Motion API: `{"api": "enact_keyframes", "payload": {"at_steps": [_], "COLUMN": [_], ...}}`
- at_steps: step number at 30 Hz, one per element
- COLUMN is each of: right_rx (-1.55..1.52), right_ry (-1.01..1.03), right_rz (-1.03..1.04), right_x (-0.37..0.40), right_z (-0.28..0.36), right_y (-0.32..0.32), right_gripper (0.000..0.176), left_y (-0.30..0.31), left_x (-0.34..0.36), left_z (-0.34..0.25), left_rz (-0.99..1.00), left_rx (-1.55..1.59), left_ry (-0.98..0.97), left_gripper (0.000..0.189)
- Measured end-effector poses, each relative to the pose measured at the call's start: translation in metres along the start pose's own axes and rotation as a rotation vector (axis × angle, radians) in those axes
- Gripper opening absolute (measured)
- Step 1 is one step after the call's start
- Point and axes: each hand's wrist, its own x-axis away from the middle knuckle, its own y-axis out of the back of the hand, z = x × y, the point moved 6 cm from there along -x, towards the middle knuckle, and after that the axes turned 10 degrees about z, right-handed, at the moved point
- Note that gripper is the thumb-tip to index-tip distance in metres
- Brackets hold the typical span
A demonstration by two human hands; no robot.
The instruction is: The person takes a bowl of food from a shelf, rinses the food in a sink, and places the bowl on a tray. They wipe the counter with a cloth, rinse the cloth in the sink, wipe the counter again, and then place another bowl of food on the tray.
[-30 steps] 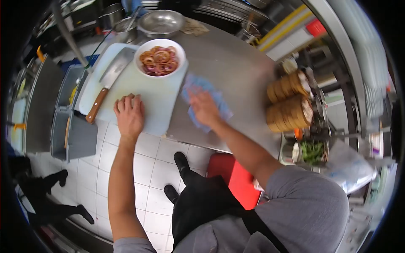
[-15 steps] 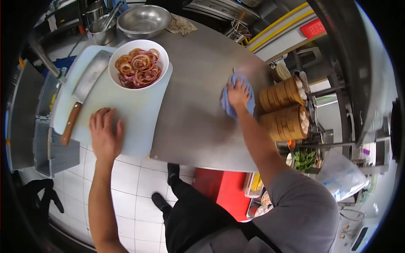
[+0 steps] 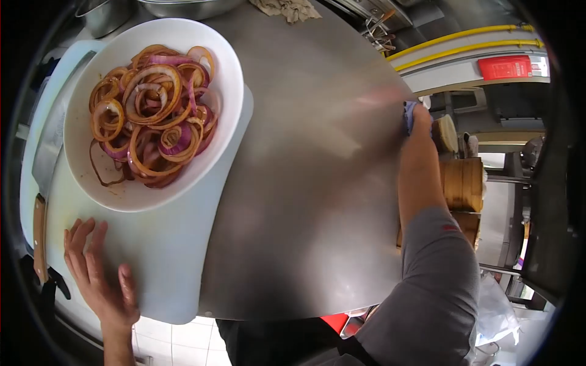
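Cloth (image 3: 407, 118), blue, was partly covered by the right hand (image 3: 421, 114) at the right edge of the bench (image 3: 305, 165); whether those fingers were clamped on it could not be told. The left hand (image 3: 102, 280) was placed over the cutting board (image 3: 171, 256), its fingers spread apart, near a bowl (image 3: 229, 79) of onion rings (image 3: 152, 97).

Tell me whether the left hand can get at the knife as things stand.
Probably yes: the left hand looks empty, and the handle of the knife lies close by with nothing between; the bowl sits beside the blade, not the handle.
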Motion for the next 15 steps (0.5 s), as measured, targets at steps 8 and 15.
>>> {"api": "enact_keyframes", "payload": {"at_steps": [8,15], "right_rx": [-0.129,-0.44], "right_ry": [0.755,1.649], "right_rz": [-0.143,0.178], "right_x": [0.188,0.536], "right_z": [0.168,0.133], "right_y": [-0.022,-0.08], "right_gripper": [0.048,0.054], "left_y": [0.004,0.003], "left_x": [0.001,0.013], "left_z": [-0.001,0.006], "left_rz": [-0.071,-0.251], "left_rx": [0.021,0.079], "left_ry": [-0.032,-0.07], "left_gripper": [0.041,0.033]}}
